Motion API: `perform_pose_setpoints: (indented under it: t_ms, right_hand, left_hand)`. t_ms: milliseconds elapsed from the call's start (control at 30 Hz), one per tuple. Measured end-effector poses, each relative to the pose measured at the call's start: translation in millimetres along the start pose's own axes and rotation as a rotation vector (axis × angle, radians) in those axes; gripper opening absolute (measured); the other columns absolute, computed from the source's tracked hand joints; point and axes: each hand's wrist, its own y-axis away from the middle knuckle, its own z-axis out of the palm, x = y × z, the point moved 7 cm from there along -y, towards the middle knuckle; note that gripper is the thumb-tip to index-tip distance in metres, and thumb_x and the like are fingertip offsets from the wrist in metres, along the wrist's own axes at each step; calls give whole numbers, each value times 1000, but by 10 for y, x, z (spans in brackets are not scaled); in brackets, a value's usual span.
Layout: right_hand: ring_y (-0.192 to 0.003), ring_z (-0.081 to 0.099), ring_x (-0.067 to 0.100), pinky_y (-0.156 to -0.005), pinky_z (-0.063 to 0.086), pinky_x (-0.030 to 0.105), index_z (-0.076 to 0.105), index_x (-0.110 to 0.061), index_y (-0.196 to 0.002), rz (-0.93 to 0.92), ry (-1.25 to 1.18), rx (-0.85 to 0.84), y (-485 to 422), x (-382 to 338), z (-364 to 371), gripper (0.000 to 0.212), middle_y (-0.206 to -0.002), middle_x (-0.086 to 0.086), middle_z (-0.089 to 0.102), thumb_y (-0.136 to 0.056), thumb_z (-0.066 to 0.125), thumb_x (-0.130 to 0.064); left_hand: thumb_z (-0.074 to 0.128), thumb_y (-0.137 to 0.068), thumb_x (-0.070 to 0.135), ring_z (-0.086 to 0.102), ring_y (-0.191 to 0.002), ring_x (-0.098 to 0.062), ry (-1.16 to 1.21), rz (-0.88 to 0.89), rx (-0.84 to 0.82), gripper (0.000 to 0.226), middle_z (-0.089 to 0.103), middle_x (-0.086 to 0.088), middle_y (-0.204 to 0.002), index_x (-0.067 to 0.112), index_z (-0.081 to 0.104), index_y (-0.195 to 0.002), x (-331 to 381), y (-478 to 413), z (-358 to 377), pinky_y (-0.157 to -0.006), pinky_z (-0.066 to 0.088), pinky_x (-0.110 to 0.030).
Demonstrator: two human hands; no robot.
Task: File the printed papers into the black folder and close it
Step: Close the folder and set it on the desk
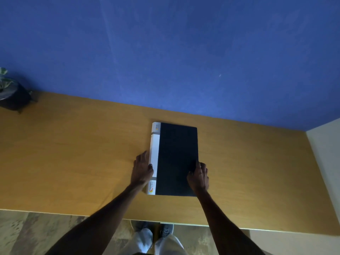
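— Fingers point(141, 159) of the left hand point(141, 171) lie flat and spread against the white spine of the black folder point(177, 159), the thumb hooked over its edge. And the right?

— Right hand point(198, 176) grasps the folder's right edge near the near corner, fingers curled over the cover. The folder lies closed and flat on the wooden table point(73, 153), right of centre, its long side running from near to far.

— What is it made of?

— A matt black rectangular cover and a glossy white spine strip with small printed logos at both ends. The table top is smooth, yellow-brown wood grain with a pale near edge.

— Anything else around?

— A dark pot with a leafy plant point(12, 96) at the far left corner, well apart from the folder. A blue wall point(184, 52) rises behind the table. Loose papers cannot be seen.
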Motion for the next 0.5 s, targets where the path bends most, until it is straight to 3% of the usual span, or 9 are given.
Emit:
perform_pose_setpoints:
  t_ms: [100, 233, 367, 500]
  right_hand:
    - [-144, 39, 40, -106, 51, 56, 37, -10, -160, -13, 29, -73, 17, -45, 77, 67, -159, 13, 35, -99, 62, -21]
    - [-151, 28, 40, -115, 43, 57, 16, -8, -168, -20, 120, -150, 68, -74, 206, 86, -167, 11, 19, -99, 62, -32]
    - [-152, 25, 42, -118, 40, 57, 10, -6, -168, -31, 160, -161, 91, -110, 242, 90, -169, 15, 15, -99, 60, -37]
    - [-150, 28, 42, -116, 41, 57, 17, -7, -167, -52, 108, -178, 59, -98, 155, 83, -167, 15, 22, -100, 61, -32]
  left_hand:
    - [66, -100, 18, 56, -139, -34, 96, -47, -24, 70, 61, -10, -150, 18, 37, -163, -72, -40, -37, -115, 49, -52]
    - [70, -96, 15, 70, -121, -30, 341, -182, -82, 66, 70, -10, -138, 14, 46, -157, -84, -85, -16, -105, 58, -48]
    - [69, -100, 10, 73, -105, -26, 648, -339, -145, 29, 74, -11, -130, 5, 65, -129, -67, -76, -8, -80, 59, -32]
    - [72, -99, 10, 74, -99, -18, 726, -324, -170, 41, 75, -9, -126, 8, 64, -140, 22, -40, -12, -70, 59, -26]
